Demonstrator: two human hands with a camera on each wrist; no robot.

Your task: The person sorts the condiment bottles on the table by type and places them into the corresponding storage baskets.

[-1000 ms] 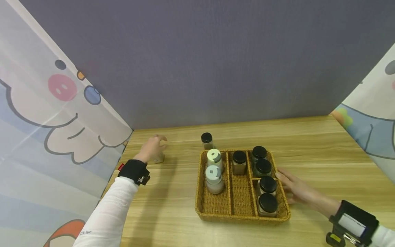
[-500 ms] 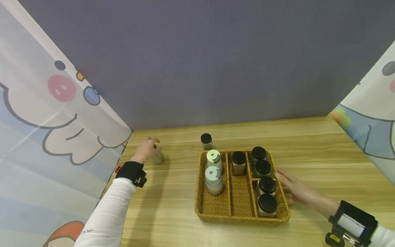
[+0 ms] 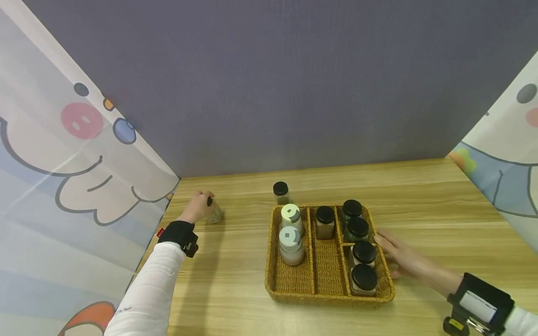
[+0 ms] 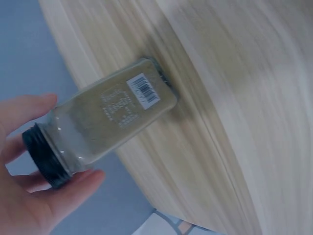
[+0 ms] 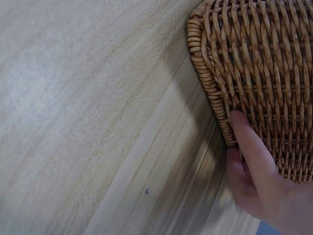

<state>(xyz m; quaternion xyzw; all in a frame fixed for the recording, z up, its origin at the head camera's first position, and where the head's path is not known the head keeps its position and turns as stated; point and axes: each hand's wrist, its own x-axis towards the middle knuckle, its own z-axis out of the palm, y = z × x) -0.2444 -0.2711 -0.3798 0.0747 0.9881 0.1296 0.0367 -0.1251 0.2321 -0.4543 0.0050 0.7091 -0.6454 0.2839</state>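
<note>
At the table's left side, a square glass spice jar (image 3: 216, 215) with a black cap stands on its base. My left hand (image 3: 199, 208) grips it around the cap and neck. Brownish powder and a barcode label show on that spice jar (image 4: 115, 115) in the left wrist view, fingers on one side and thumb on the other. My right hand (image 3: 403, 259) rests against the right wall of a wicker basket (image 3: 332, 297). In the right wrist view, one straight finger (image 5: 254, 149) touches the woven wall; the others are partly hidden below it.
Divided compartments in the basket hold two white-capped jars (image 3: 291, 240), a black-capped jar (image 3: 325, 222) in the middle, and several more black-capped jars (image 3: 364, 277) on the right. Another black-capped jar (image 3: 281, 192) stands behind the basket. A grey panel (image 3: 294, 93) borders the table's back.
My left hand has shifted slightly left and down, closing around the top of the spice jar, whose black cap now shows between the fingers. My right hand and the basket stay put.
</note>
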